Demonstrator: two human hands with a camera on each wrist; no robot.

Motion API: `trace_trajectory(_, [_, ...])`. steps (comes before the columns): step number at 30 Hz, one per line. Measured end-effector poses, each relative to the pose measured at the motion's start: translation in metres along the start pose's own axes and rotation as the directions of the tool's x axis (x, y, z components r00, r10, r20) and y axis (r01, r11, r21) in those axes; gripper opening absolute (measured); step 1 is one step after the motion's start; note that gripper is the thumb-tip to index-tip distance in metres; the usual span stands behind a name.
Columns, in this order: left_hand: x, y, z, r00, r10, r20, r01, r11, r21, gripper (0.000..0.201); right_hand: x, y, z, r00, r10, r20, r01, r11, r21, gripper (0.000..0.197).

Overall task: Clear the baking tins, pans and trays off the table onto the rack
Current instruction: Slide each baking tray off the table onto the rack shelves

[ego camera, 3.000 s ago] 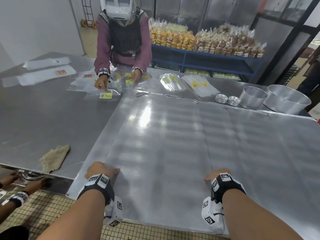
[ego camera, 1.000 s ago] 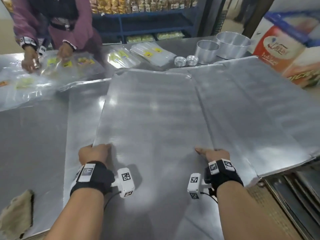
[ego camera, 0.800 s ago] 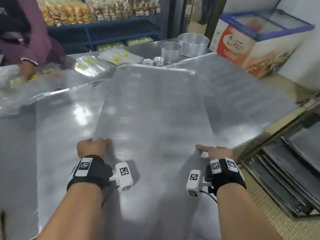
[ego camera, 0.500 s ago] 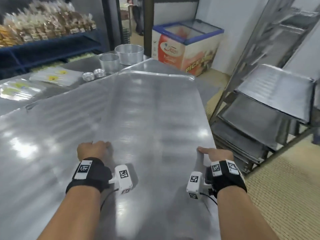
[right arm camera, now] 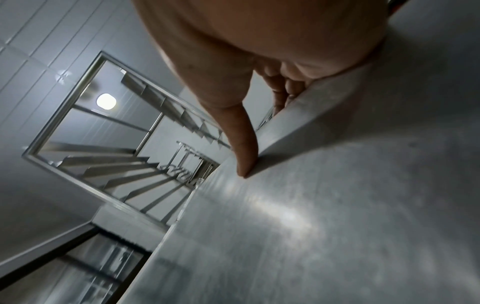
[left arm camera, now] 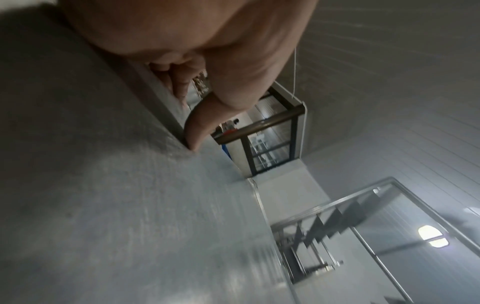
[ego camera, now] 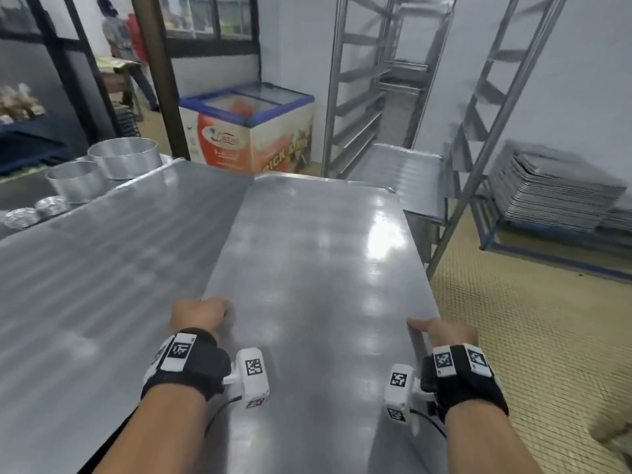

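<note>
- Your left hand (ego camera: 200, 313) grips the left long edge of the big baking tray (ego camera: 318, 285); in the left wrist view your thumb (left arm camera: 200, 131) lies on the top face and the curled fingers (left arm camera: 179, 86) wrap under the rim.
- Your right hand (ego camera: 443, 333) holds the right long edge the same way: thumb (right arm camera: 242, 148) pressed on top at the rim, fingers (right arm camera: 279, 92) tucked beneath.
- The tray is held roughly level in front of you, long axis running away from you, its far end pointing at the rack (ego camera: 372, 83).
- The tray's left edge sits over another large flat tray (ego camera: 102, 268) that lies on the worktop (ego camera: 20, 196) to your left; whether the two touch cannot be told.
- The tray's right edge hangs out over the tiled floor (ego camera: 530, 336).
- On the far left of the worktop stand two round cake tins, the larger (ego camera: 124, 162) behind the smaller (ego camera: 73, 181), with two small foil cups (ego camera: 36, 212) just beside them.
- A tray (ego camera: 400, 176) already rests on a low rail of the rack, just beyond your tray's far right corner.
- A second rack frame (ego camera: 496, 107) leans in on the right, and a stack of trays (ego camera: 554, 189) sits low at far right.
- A chest freezer (ego camera: 249, 131) stands at the far side, left of the rack.
</note>
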State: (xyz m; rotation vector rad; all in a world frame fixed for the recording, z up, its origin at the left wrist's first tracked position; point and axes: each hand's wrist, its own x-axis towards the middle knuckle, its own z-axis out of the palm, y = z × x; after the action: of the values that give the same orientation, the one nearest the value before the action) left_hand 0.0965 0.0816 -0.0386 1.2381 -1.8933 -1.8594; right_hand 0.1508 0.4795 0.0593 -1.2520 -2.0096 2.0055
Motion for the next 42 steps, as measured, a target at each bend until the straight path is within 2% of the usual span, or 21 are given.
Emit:
trace_trajectory(4, [-0.017, 0.022, 0.032, 0.998, 0.026, 0.061, -0.028, 0.999, 0.031, 0.036, 0.019, -0.004, -0.019, 0.998, -0.001, -0.057, -0.001, 0.999, -0.038, 0.042])
trace_trajectory(8, [0.014, 0.020, 0.074, 0.992, 0.075, 0.107, -0.079, 0.996, 0.037, 0.034, 0.043, -0.012, -0.023, 0.993, -0.019, -0.119, 0.014, 0.999, -0.045, 0.035])
trace_trajectory(17, [0.036, 0.075, 0.178, 0.980, 0.082, 0.184, -0.095, 0.994, 0.063, 0.029, 0.101, -0.048, 0.008, 0.971, 0.022, -0.240, -0.012, 0.999, 0.046, 0.032])
trace_trajectory(22, [0.084, 0.092, 0.232, 0.969, 0.073, 0.236, -0.104, 0.987, 0.125, 0.027, 0.129, -0.070, 0.034, 0.959, 0.066, -0.277, -0.050, 0.997, 0.065, 0.042])
trace_trajectory(26, [0.149, 0.083, 0.276, 0.953, 0.032, 0.302, -0.083, 0.984, 0.157, 0.051, 0.151, -0.086, 0.052, 0.945, 0.097, -0.312, -0.078, 0.994, 0.072, 0.035])
trace_trajectory(30, [0.134, 0.114, 0.291, 0.939, 0.076, 0.334, -0.136, 0.978, 0.158, 0.022, 0.170, -0.100, 0.071, 0.938, 0.107, -0.330, -0.089, 0.994, 0.069, 0.039])
trace_trajectory(34, [0.171, 0.107, 0.320, 0.925, 0.091, 0.368, -0.155, 0.977, 0.148, 0.031, 0.188, -0.114, 0.085, 0.931, 0.120, -0.344, -0.094, 0.991, 0.090, 0.040])
trace_trajectory(36, [0.197, 0.098, 0.340, 0.922, 0.074, 0.381, -0.146, 0.976, 0.164, 0.034, 0.197, -0.123, 0.090, 0.929, 0.109, -0.354, -0.085, 0.993, 0.082, 0.034])
trace_trajectory(42, [0.214, 0.112, 0.382, 0.918, 0.052, 0.394, -0.124, 0.980, 0.158, 0.033, 0.247, -0.144, 0.096, 0.925, 0.115, -0.361, -0.096, 0.993, 0.071, 0.033])
